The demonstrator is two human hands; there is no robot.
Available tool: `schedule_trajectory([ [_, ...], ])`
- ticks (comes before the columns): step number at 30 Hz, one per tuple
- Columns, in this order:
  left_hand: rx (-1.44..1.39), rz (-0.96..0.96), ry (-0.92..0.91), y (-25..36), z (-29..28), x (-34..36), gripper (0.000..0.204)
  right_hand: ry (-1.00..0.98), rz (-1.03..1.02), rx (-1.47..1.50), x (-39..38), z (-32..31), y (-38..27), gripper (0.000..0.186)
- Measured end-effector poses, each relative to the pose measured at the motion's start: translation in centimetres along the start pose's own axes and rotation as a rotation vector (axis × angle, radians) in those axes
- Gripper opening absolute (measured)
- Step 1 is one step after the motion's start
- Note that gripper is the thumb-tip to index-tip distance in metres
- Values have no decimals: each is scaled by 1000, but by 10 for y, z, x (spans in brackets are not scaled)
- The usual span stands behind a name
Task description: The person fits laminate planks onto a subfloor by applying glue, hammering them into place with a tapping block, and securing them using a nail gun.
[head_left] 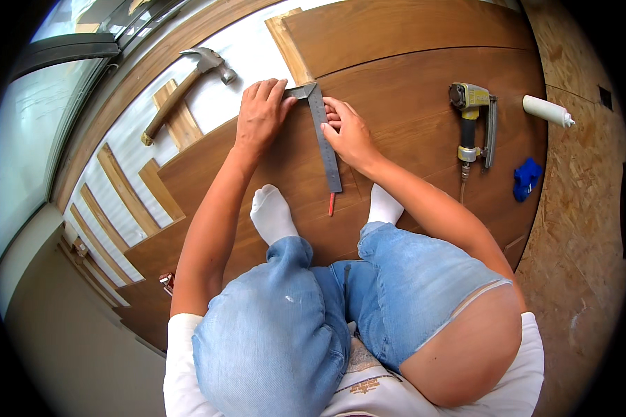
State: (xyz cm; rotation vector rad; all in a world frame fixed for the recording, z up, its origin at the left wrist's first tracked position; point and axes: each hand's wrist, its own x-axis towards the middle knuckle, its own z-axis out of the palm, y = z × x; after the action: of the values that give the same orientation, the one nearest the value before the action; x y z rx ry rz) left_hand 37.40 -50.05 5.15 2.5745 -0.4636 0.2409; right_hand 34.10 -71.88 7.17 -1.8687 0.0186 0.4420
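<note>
A metal try square lies on the brown wood floor boards, its corner at a board's edge beside a pale wood strip. My left hand grips the short arm of the square with curled fingers. My right hand has its fingers and thumb on the long blade, holding it. A red pencil lies at the blade's lower end, partly hidden by it.
A hammer rests on wood strips over white underlay at the upper left. A nail gun with hose, a white tube and a blue item lie at the right, near chipboard. A glazed frame borders the left.
</note>
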Motion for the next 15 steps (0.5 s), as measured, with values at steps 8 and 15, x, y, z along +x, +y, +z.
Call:
schedule_trajectory([
  [8,19,-38,85,-7,18,-6,37,-130,-311,-271,-59,-29,4,31],
  [15,36,-91,149,-1,30,-6,35,-587,-766,-635,-112,-36,21,20],
])
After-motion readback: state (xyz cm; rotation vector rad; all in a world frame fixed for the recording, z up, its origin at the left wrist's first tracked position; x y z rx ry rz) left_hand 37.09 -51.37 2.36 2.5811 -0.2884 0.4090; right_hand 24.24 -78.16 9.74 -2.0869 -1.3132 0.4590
